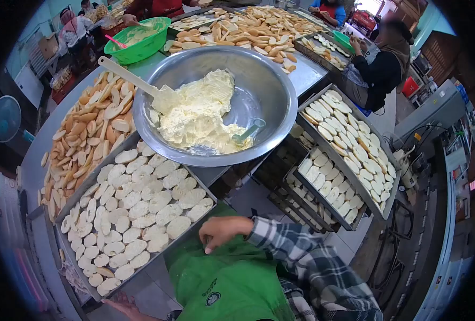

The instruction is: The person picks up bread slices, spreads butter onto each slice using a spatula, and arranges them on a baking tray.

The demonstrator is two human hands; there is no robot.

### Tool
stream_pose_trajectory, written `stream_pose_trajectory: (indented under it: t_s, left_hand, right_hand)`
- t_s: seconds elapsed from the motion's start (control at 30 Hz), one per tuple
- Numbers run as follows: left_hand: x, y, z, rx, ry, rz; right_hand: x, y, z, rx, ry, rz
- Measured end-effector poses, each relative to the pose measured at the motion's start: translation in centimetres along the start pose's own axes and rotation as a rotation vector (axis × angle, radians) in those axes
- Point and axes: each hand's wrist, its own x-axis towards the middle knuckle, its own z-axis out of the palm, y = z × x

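Observation:
My left hand (124, 307) is low in the view, fingers stretched along the near edge of a metal tray (157, 255); whether it bears any weight is unclear. Flat bread slices (136, 208) coated in pale cream fill that tray in rows. My right hand (224, 231) is curled before my green apron (221, 273), apart from the tray's right corner; anything inside its fingers is hidden. Beyond the tray stands a wide steel bowl (269, 142) with a mound of pale yellow cream (200, 115). A white spatula (141, 83) leans in it, and a translucent greenish handle (252, 128) sticks out of the cream.
Uncoated bread slices (90, 128) are heaped at the left, more (242, 29) at the back. Filled trays (349, 144) are stacked at the right. A green basin (141, 40) stands behind the bowl. Co-workers, including a person in dark clothes (379, 69), sit around the table.

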Motion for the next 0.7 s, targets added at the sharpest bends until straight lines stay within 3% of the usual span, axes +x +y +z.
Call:
stream_pose_trajectory:
  t_s: [0.03,0.1,0.13,0.17,0.23,0.3,0.4,0.53,0.7]
  left_hand:
    - [-0.2,-0.1,0.2,0.001,-0.007,-0.003]
    - [-0.7,0.1,0.8,-0.005,-0.019,-0.003]
    - [-1.0,0.4,1.1,-0.008,-0.026,0.0]
    - [-1.3,0.7,1.4,-0.013,-0.034,0.002]
    - [-1.8,1.0,1.9,-0.014,-0.075,0.005]
    - [-2.6,1.2,2.5,-0.015,-0.116,0.007]
    - [-3.0,1.0,3.1,-0.064,-0.124,0.026]
    - [-1.5,0.4,2.9,-0.058,-0.095,0.055]
    - [-0.5,0.0,1.3,-0.048,-0.166,0.105]
  right_hand:
    - [0.2,0.6,1.2,-0.001,-0.003,0.003]
    - [0.5,1.4,2.1,0.379,0.095,0.332]
    - [1.3,2.2,1.8,0.499,-0.001,0.361]
    - [1.7,2.4,2.1,0.494,-0.001,0.359]
    - [2.1,2.5,3.5,0.987,0.296,0.289]
    - [3.3,3.1,4.4,1.074,0.236,0.335]
    - [4.8,2.4,5.6,1.532,0.287,0.331]
    - [5.7,0.4,5.5,1.787,0.385,0.305]
    - [7.6,2.0,7.5,1.776,0.465,0.25]
